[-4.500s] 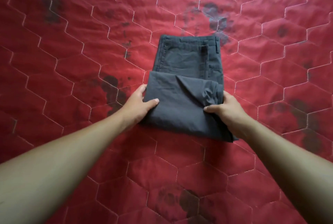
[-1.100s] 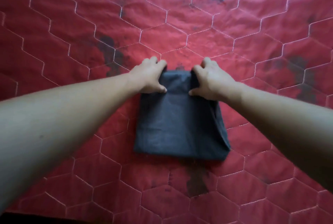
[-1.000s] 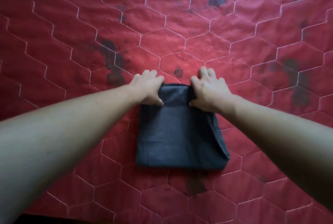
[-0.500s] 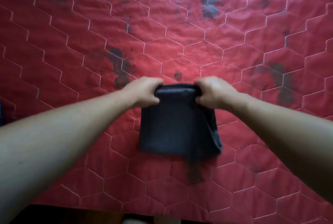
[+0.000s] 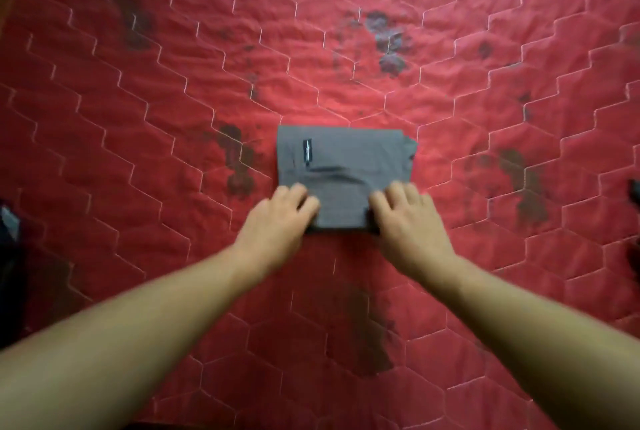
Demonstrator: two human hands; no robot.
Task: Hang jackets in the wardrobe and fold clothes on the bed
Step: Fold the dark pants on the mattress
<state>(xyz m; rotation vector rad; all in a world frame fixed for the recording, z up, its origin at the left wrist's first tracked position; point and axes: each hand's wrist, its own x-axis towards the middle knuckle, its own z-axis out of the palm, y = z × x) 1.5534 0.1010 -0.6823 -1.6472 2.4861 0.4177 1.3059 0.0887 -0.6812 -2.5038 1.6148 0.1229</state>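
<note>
A pair of dark grey trousers (image 5: 343, 163), folded into a small rectangle with a small black label on top, lies on the red quilted bedspread (image 5: 173, 83). My left hand (image 5: 277, 221) rests on its near left corner. My right hand (image 5: 407, 221) rests on its near right corner. The fingers of both hands lie on top of the cloth with the thumbs pointing inward. The picture is blurred, so a grip under the edge cannot be made out.
The bedspread has white hexagon stitching and dark blotches. A dark object (image 5: 8, 232) shows at the left edge and another dark object (image 5: 634, 195) at the right edge. The bed's near edge lies at the bottom of the view.
Both hands gripped the trousers' far edge, lifted it and brought it over. The bundle is now smaller, label side up, and the hands sit at its near edge.
</note>
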